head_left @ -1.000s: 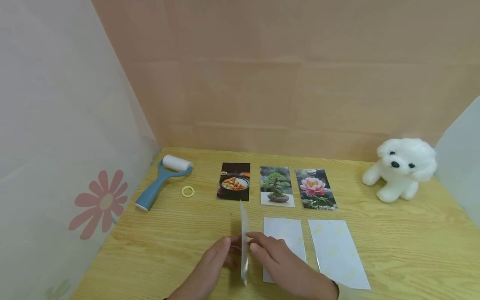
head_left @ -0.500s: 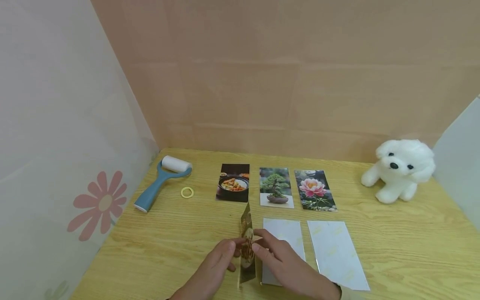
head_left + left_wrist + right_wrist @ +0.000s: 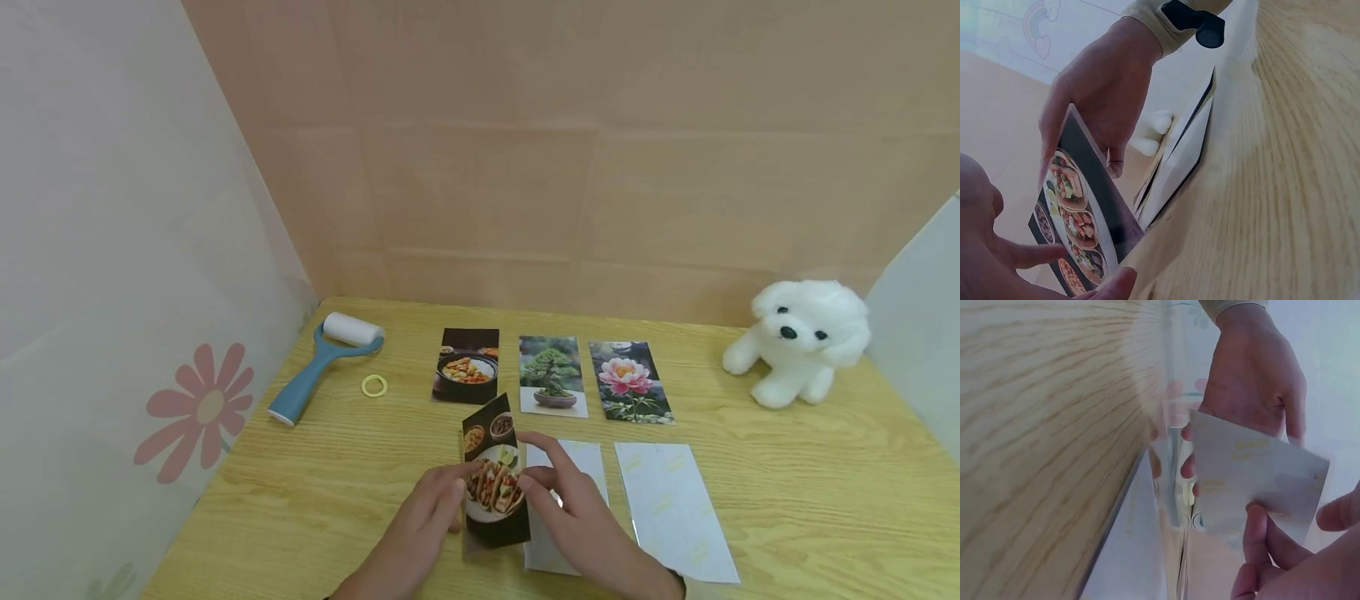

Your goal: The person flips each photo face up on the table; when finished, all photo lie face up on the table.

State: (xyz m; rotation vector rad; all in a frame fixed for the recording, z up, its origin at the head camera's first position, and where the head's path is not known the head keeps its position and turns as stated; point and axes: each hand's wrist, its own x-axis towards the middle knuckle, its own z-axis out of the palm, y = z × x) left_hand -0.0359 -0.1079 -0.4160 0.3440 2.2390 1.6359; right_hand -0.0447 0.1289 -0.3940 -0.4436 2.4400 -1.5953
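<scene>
Turned taco card, right-wrist view: back

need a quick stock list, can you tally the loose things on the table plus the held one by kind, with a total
Picture-up cards: 3
White-up cards: 2
Held card: 1
Roller: 1
Ring: 1
Toy dog: 1
Total: 9

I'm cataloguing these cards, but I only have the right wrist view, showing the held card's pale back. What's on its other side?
Observer: The held card has a printed picture of tacos on that side.
Operator: Which printed cards lie beyond it?
Observer: Three in a row: a food-bowl card, a bonsai card and a pink-flower card.
Operator: What sits toward the head view's right edge?
Observer: A white plush dog.
</scene>
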